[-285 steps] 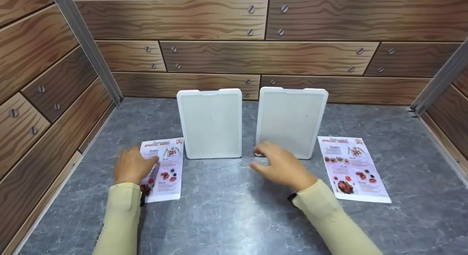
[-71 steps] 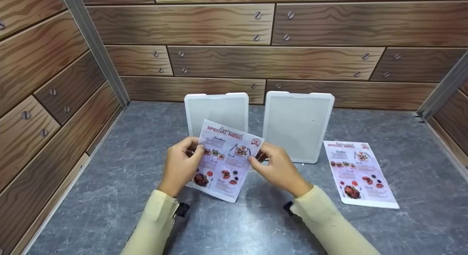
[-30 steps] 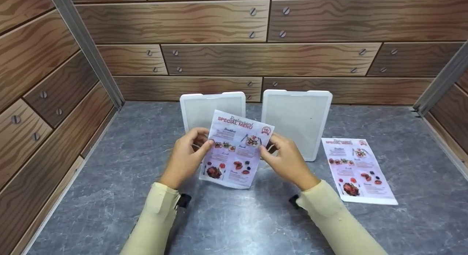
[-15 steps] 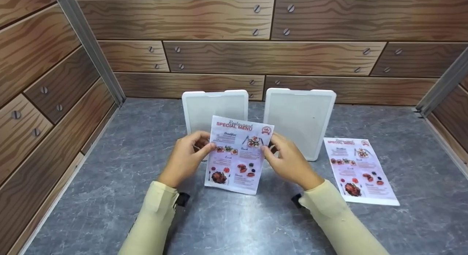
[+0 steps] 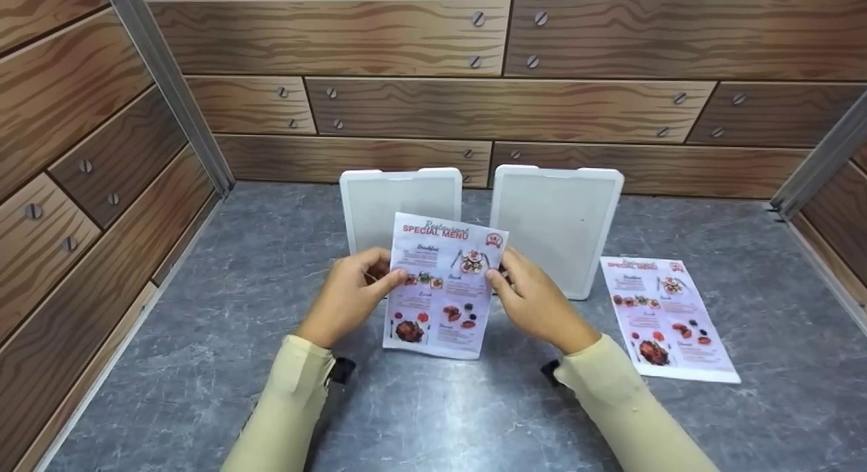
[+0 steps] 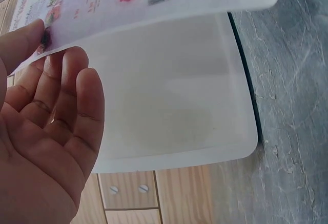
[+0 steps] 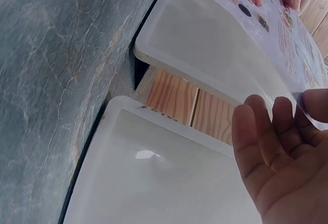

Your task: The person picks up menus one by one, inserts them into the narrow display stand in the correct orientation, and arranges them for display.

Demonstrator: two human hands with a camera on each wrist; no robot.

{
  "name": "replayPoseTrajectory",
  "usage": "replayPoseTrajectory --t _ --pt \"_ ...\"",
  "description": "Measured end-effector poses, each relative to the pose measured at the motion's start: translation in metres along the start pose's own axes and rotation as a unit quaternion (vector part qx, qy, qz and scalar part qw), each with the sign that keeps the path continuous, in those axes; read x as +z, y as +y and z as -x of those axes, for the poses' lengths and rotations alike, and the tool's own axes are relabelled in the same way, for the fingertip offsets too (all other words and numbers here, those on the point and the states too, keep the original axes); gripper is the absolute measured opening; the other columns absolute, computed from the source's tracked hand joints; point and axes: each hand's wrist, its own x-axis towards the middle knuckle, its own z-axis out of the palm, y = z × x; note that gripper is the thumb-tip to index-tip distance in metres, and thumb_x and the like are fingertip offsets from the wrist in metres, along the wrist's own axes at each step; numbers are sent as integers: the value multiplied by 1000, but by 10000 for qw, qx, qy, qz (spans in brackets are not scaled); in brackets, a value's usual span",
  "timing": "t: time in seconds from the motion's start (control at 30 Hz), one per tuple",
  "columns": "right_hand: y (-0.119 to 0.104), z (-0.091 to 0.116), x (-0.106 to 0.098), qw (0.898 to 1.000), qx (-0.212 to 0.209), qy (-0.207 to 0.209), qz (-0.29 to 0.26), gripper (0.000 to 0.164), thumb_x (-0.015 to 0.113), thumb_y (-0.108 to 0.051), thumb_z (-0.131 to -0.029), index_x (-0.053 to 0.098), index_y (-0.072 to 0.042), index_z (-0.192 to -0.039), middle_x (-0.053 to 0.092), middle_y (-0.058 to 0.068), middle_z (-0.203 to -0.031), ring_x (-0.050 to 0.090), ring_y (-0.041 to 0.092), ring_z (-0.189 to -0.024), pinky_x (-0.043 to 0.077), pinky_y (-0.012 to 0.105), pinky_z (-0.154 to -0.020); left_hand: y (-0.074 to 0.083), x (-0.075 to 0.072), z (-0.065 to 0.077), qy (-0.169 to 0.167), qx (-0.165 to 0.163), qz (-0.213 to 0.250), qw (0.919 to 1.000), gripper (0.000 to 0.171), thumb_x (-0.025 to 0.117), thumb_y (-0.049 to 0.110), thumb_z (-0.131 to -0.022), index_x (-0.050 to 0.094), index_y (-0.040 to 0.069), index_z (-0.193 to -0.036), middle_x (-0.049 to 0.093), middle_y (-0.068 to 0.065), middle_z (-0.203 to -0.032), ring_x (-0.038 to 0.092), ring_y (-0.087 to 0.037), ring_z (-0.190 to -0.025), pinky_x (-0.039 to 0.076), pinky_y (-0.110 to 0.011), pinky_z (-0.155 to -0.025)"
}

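A printed restaurant menu sheet point(image 5: 443, 289) is held up between both hands in front of the left white display frame point(image 5: 399, 194). My left hand point(image 5: 349, 296) pinches its left edge, thumb on the printed face and fingers behind. On the opposite edge, my right hand point(image 5: 538, 296) pinches the sheet the same way. The sheet hides the lower part of the left frame. In the left wrist view the menu point(image 6: 102, 8) hangs apart from the frame's pale panel point(image 6: 169, 96). The right wrist view shows the right hand's thumb point(image 7: 315, 103) on the sheet's edge.
A second white frame point(image 5: 555, 221) stands upright beside the first, with a narrow gap between them. Another menu sheet point(image 5: 670, 319) lies flat on the grey marbled table point(image 5: 203, 309) at the right. Wood-patterned panels point(image 5: 406, 45) wall the back and sides.
The left menu sheet, flat on the table earlier, has been lifted by both hands and brought in front of the left frame. Over the last second it has turned more upright.
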Motion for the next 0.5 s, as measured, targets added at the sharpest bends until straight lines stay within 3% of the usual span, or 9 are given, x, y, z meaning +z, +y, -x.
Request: replayPoseTrajectory --t 0.23,0.37,0.5 --pt "1 2 -1 9992 -133 -4 370 24 53 -12 -108 59 -4 -129 58 4 -103 56 16 -87 50 40 -78 -8 3 -2 -119 64 298 9995 11 76 14 -94 73 6 -101 70 -2 -84 62 -14 -73 50 -26 -68" --pt "2 2 -1 9983 -189 -99 550 31 53 -14 -108 56 -5 -137 60 4 -108 60 17 -91 53 42 -82 -13 3 -2 -200 2 478 9987 14 76 12 -94 72 4 -104 70 -5 -86 62 -15 -75 51 -26 -69" --pt "2 2 -1 9980 -149 -190 576 37 52 -16 -108 53 -6 -143 63 6 -117 65 21 -100 54 47 -90 -15 3 -1 -326 -65 356 9988 14 77 15 -94 74 5 -103 70 -3 -85 61 -14 -75 49 -27 -69"
